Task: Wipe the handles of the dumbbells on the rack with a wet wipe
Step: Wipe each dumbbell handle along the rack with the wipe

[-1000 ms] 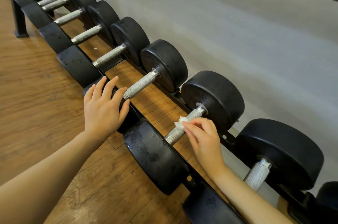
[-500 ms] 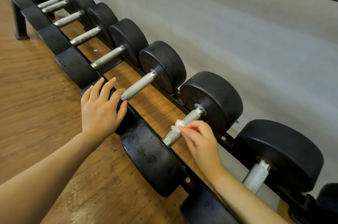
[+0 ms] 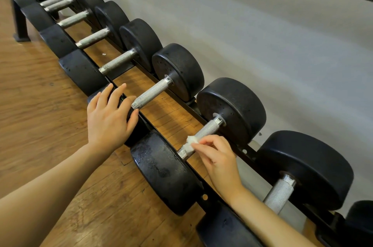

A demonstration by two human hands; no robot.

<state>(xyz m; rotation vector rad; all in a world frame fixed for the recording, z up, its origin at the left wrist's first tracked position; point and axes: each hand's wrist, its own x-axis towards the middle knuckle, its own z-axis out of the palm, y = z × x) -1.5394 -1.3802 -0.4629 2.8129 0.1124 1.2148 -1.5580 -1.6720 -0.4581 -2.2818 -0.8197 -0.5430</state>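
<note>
Since the earlier frames the small white crumpled wet wipe [image 3: 189, 143] has been drawn down the knurled silver metal handle [image 3: 201, 134], away from the far weight head and towards the near one, while the left hand [image 3: 110, 117] has stayed where it was. The wipe is now pinched between the thumb and fingertips [image 3: 196, 147] of the right hand [image 3: 217, 160], at lower centre of the frame; it is pressed against the top of the handle's lower half, protruding just beyond the fingertips on their upper-left side. This handle belongs to the black round-headed dumbbell [image 3: 232, 109] lying across the low black metal rack [image 3: 245, 151]. The left hand is laid flat, fingers straight and spread, on the near head of the neighbouring dumbbell [image 3: 178, 70], left of centre. More dumbbells are lined up towards the upper left of the frame, above a brown wooden plank floor [image 3: 40, 105] and beside a pale grey wall [image 3: 262, 35].
</note>
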